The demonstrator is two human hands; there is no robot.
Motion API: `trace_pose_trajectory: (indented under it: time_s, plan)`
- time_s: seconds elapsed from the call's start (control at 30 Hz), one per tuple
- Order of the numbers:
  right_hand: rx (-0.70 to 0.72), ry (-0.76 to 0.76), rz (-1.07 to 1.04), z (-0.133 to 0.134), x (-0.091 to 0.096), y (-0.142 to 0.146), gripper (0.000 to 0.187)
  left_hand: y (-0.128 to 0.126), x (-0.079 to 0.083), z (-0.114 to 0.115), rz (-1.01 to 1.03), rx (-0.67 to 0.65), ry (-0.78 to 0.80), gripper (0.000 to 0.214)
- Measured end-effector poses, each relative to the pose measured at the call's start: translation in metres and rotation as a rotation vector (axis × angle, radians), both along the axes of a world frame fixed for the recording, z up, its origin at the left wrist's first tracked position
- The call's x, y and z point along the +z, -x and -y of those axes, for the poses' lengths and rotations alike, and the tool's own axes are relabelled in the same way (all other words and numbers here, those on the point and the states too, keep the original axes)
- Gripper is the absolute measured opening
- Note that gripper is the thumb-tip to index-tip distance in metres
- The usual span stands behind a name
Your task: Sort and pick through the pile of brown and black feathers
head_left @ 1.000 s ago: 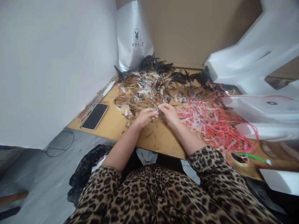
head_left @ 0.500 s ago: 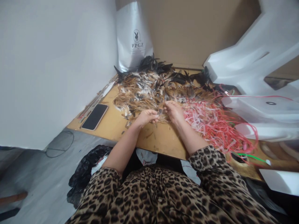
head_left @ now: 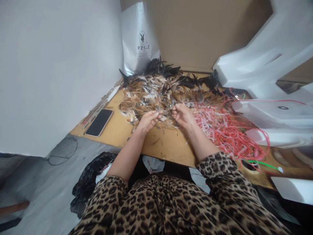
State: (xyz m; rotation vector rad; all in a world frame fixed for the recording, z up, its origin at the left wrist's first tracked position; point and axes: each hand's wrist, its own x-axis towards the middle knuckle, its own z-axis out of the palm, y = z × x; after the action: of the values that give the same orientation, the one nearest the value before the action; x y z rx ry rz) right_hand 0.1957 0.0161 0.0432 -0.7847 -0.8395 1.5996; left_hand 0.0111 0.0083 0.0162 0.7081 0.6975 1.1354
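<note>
A wide heap of brown, white and black feathers [head_left: 158,91] covers the back of a wooden board [head_left: 117,130]. My left hand [head_left: 148,120] rests at the heap's near edge, fingers curled and pinched on a few feathers. My right hand [head_left: 183,115] is close beside it, fingers bent and pinching into the same feathers. A tangle of red and pink strips [head_left: 220,127] lies just to the right of my right hand.
A black phone [head_left: 99,122] lies at the board's left edge beside thin sticks [head_left: 102,102]. A silver bag [head_left: 139,39] stands at the back. White foam blocks [head_left: 269,75] crowd the right. A black plastic bag [head_left: 90,179] lies on the floor below.
Both hands have shifted slightly farther into the feather heap and a little apart; the left fingers have loosened somewhat.
</note>
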Motion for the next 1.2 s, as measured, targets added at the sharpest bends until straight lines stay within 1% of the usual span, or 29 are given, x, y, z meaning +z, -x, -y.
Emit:
trace_pose_trajectory:
  time_s: [0.1,0.23,0.4,0.5,0.7,0.83,1.0,1.1,1.2]
  plan:
    - [0.084,0.019,-0.062,0.004,0.003,0.003,0.026,-0.001,-0.001,0.001,-0.002,-0.042,0.016,0.013]
    - [0.157,0.033,-0.122,0.007,0.003,0.008,0.025,-0.001,-0.003,0.002,-0.024,-0.162,0.001,0.014]
    - [0.171,0.021,-0.126,0.007,-0.001,0.011,0.022,-0.002,-0.005,0.003,-0.05,-0.259,0.003,0.014]
    - [0.168,0.007,-0.117,0.007,-0.002,0.011,0.021,-0.003,-0.005,0.004,-0.056,-0.283,0.03,0.01]
    - [0.125,0.014,-0.11,0.005,-0.007,0.01,0.022,-0.003,-0.002,0.006,-0.035,-0.276,0.059,0.005]
    - [0.105,0.006,-0.106,0.004,-0.01,0.011,0.021,-0.003,-0.002,0.006,-0.017,-0.3,0.063,0.006]
    - [0.075,0.038,-0.119,0.004,-0.01,0.012,0.021,-0.003,-0.002,0.007,0.008,-0.283,0.09,0.005]
    - [0.051,0.051,-0.113,0.004,-0.01,0.012,0.022,-0.003,-0.002,0.005,0.011,-0.239,0.068,0.006]
    - [-0.022,0.047,-0.01,0.004,-0.01,0.015,0.024,-0.004,-0.003,0.003,0.0,-0.143,0.019,0.007]
